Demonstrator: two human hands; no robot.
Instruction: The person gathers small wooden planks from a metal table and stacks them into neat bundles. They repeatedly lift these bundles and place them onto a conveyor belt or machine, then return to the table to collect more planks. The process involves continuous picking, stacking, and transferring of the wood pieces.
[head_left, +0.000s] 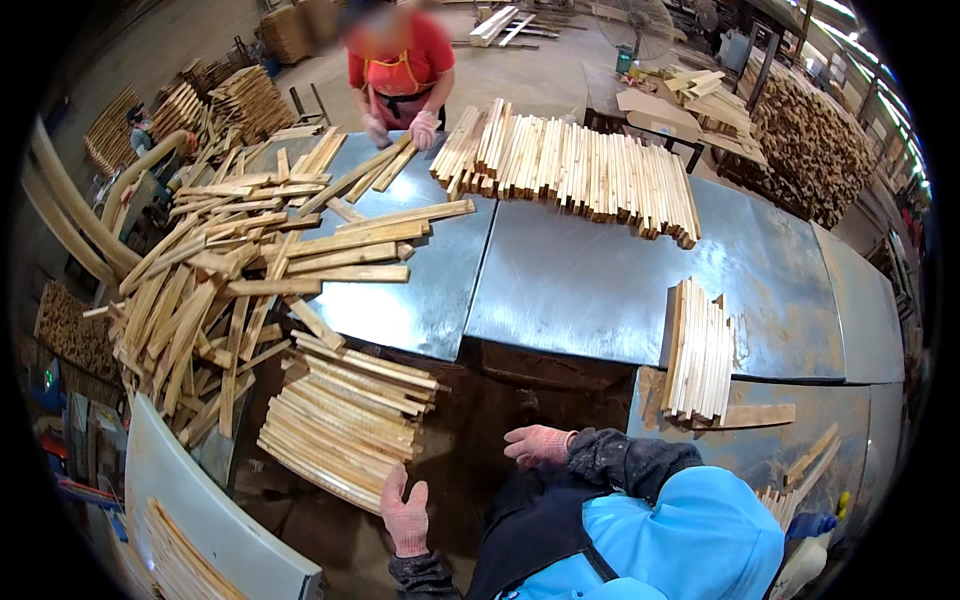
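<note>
My left hand point(405, 515), in a pinkish work glove, is open with thumb and fingers apart. It stands right beside the near right end of a row of wooden strips point(340, 430); whether the fingertips touch the wood I cannot tell. These strips lie side by side, fairly even, with a few looser ones at the far side. My right hand point(540, 445), gloved alike, is held in front of my body over a dark brown surface point(500, 400). Its fingers point left, stretched out and holding nothing visible.
A large jumbled heap of wooden strips point(190, 310) covers the left side. Across the metal table point(570, 290), a person in red point(400, 65) handles strips. A long row of strips point(580, 170) lies at the far side, and a smaller bundle point(698, 350) to the right.
</note>
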